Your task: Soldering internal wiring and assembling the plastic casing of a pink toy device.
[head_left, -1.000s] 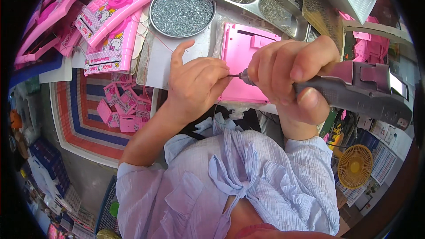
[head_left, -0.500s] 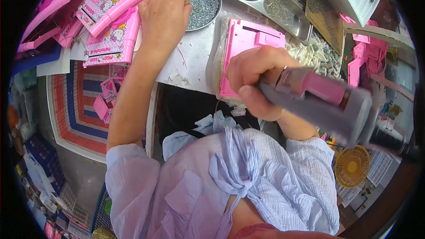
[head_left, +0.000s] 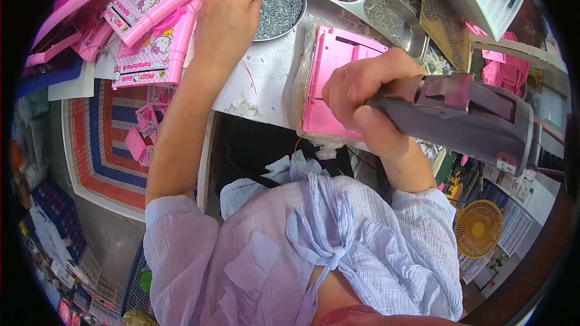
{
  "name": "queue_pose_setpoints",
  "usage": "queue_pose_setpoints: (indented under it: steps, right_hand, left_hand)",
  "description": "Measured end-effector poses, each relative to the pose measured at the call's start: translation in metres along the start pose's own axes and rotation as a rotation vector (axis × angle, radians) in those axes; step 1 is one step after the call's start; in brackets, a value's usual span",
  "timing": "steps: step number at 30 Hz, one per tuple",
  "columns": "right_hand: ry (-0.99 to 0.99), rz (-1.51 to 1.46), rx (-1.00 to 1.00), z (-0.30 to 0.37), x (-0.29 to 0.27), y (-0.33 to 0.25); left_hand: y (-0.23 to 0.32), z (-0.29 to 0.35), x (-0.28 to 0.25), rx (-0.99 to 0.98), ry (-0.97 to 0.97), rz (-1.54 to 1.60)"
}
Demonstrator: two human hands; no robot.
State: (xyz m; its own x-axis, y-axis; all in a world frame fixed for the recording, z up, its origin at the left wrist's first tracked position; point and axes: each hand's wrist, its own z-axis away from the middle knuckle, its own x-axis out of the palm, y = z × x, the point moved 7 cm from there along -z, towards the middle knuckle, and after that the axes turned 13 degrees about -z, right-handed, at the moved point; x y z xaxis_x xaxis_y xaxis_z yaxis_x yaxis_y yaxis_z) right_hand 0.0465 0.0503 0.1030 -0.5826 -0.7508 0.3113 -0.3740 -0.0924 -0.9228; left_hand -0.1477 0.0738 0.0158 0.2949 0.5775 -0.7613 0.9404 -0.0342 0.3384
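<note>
My left hand is at the left side of a round metal dish full of small silver screws. Its fingers are curled together over the dish's rim; what they hold, if anything, is hidden. In my right hand is a dark grey electric screwdriver, gripped near its front end, its back end and cable off to the right. Below that hand lies a pink plastic panel with raised edges and a slot. The screwdriver's front end is mostly hidden behind my fingers, over the panel.
Pink printed piggy bank cases are stacked at the left. A steel tray of small metal parts stands at the back, with a white slotted plastic box to its right. A striped, cloth-lined bin with small pink parts sits below left.
My right hand has shifted slightly right, and the screwdriver's back end has swung upward, leaving it more level. My left hand remains by the screws, its fingers slightly shifted.
</note>
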Motion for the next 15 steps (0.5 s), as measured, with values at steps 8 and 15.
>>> queue_pose_setpoints:
  steps: [8,15]
  right_hand:
    - [0.009,0.013,-0.043,-0.003,-0.002,0.004]
    - [-0.007,0.032,0.002,-0.005,-0.003,0.015]
  left_hand:
    - [0.001,-0.004,0.001,0.007,-0.031,-0.043]
    - [0.02,0.014,-0.02,-0.152,-0.259,0.212]
